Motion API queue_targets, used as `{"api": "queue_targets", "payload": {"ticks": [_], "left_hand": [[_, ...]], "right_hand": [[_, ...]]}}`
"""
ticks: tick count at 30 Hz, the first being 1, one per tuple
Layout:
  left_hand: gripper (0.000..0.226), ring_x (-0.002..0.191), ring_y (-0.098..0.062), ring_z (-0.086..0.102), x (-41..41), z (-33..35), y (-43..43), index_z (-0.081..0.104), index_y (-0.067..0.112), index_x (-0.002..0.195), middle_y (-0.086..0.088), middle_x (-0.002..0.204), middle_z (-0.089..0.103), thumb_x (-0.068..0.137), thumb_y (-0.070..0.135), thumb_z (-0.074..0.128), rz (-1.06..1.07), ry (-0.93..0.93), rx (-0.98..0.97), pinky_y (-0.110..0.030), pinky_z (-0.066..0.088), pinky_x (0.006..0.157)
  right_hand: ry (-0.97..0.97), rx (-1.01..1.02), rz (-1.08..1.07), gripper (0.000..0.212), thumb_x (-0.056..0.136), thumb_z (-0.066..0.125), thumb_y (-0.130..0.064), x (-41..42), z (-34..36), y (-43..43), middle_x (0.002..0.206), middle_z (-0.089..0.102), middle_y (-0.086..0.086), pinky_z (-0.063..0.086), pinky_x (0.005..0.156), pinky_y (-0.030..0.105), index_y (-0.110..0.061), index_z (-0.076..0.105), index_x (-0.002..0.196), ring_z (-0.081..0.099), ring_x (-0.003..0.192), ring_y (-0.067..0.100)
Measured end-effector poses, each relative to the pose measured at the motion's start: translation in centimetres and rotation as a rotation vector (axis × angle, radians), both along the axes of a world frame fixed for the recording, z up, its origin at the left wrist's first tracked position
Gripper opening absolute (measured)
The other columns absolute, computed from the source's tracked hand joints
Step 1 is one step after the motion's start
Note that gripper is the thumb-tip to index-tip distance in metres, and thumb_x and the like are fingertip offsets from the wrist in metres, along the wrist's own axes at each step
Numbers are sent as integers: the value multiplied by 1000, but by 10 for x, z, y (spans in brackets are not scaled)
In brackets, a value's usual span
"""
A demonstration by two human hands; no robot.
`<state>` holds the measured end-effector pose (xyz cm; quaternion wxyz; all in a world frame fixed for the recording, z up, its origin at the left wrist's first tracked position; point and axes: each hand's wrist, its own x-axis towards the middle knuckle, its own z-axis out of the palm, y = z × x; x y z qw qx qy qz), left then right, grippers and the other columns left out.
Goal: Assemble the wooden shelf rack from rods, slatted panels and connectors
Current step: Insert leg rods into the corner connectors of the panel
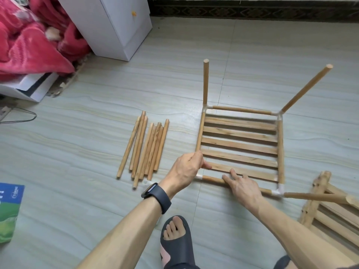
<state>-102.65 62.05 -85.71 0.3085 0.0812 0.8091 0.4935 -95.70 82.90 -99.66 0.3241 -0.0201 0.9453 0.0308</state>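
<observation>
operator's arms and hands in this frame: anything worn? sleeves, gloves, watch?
Both forearms are bare: no sleeves in view, no gloves. The left hand has a smartwatch at its wrist, dark band, black rectangular face. The right hand and its wrist wear nothing; no rings visible on either.

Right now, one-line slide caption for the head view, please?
Left hand grips the shelf frame at its near-left corner, right hand rests on the front rod; loose rods lie alongside.

Black smartwatch [156, 197] on left wrist, dark slide sandal [177, 249].
</observation>
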Motion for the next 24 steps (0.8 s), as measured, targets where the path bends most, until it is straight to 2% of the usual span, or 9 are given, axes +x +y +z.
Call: {"api": "queue_targets", "payload": {"ticks": [2,4,6,9,11,14,17,20,24], "left_hand": [[68,108,-5,64,-1,-3,-6,62,29,76,12,102,76,85,85,25,52,5,46,-24,44,91],[80,110,-5,65,-1,-10,-19,64,32,96,13,107,73,73,97,25,191,79,89,-27,48,96],[65,108,-8,65,2,-26,-44,61,32,104,12,107,70,81,88,39,351,135,16,-29,50,94],[27,114,-18,59,12,-69,-88,54,31,110,9,114,59,95,53,56,406,163,-436,-37,49,93],[32,122,-26,50,22,-93,-115,51,29,124,0,125,50,95,41,59,383,113,-649,-40,46,97],[49,126,-30,45,36,-121,-135,44,35,138,-5,137,40,92,34,60,338,103,-795,-42,48,95],[51,119,-31,52,38,-137,-139,40,42,141,-6,134,44,94,35,57,324,29,-787,-41,49,92],[33,109,-31,59,35,-145,-136,49,37,132,-8,124,56,99,34,51,283,19,-800,-39,50,84],[20,105,-27,61,30,-140,-137,58,31,119,-3,118,65,102,36,48,273,118,-851,-34,44,76]], "right_hand": [[-3,12,3,58,103,31,-9,-2,0,1,169,14,6,51,90,41,-36,26,153,48,127,37],[-14,30,5,58,102,33,-8,-4,1,0,169,13,7,49,92,41,-35,27,153,47,128,36],[-13,54,4,58,101,34,-7,-2,1,-6,168,11,10,47,95,43,-30,26,154,44,131,36],[15,65,-2,57,100,32,-6,6,-2,-16,167,9,14,51,90,40,-24,23,154,46,129,35],[45,65,32,55,100,33,-7,12,-5,-21,167,11,16,52,85,38,-23,25,151,50,123,34],[55,47,63,53,99,36,-7,26,-10,-33,166,12,17,48,74,37,-24,26,149,54,119,34],[24,30,53,53,98,43,-6,49,-17,-44,167,15,17,40,59,35,-26,32,146,58,113,34],[2,-11,18,52,90,54,-3,59,-16,-46,164,27,18,29,47,32,-24,47,137,64,96,34],[-47,-8,46,38,98,40,-4,57,0,-46,165,18,21,35,58,35,-19,47,132,67,100,32]]}}
